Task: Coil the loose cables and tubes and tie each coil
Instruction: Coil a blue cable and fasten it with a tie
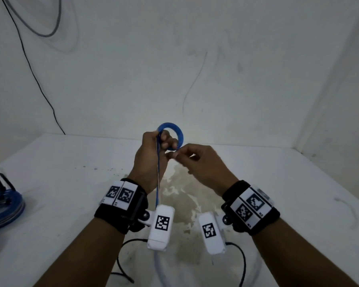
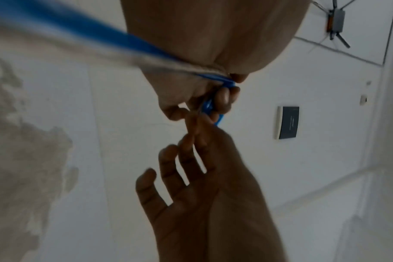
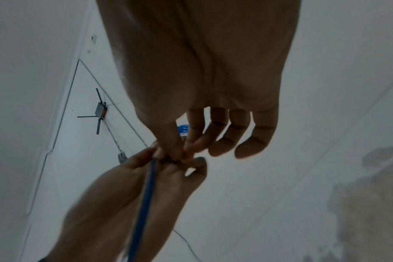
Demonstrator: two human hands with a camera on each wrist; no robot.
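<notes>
A small blue tube coil [image 1: 179, 133] is held up over the white table [image 1: 71, 183]. My left hand [image 1: 153, 154] grips its left side, fingers curled through the ring. The tube's loose tail [image 1: 158, 183] runs straight down past my left wrist; it is a blurred blue band [image 2: 90, 30] in the left wrist view. My right hand [image 1: 195, 160] touches the coil's lower rim, thumb and forefinger pinched together there, the other fingers [image 3: 247, 141] loosely spread. What lies inside that pinch is hidden. In the right wrist view, a sliver of the coil [image 3: 183, 128] shows above the pinch.
A second blue coil [image 1: 6, 206] with black pieces standing in it lies at the table's left edge. A black cable [image 1: 122, 266] and a clear tube [image 1: 160, 272] lie near the front edge under my wrists. Walls close the table in behind and at the right.
</notes>
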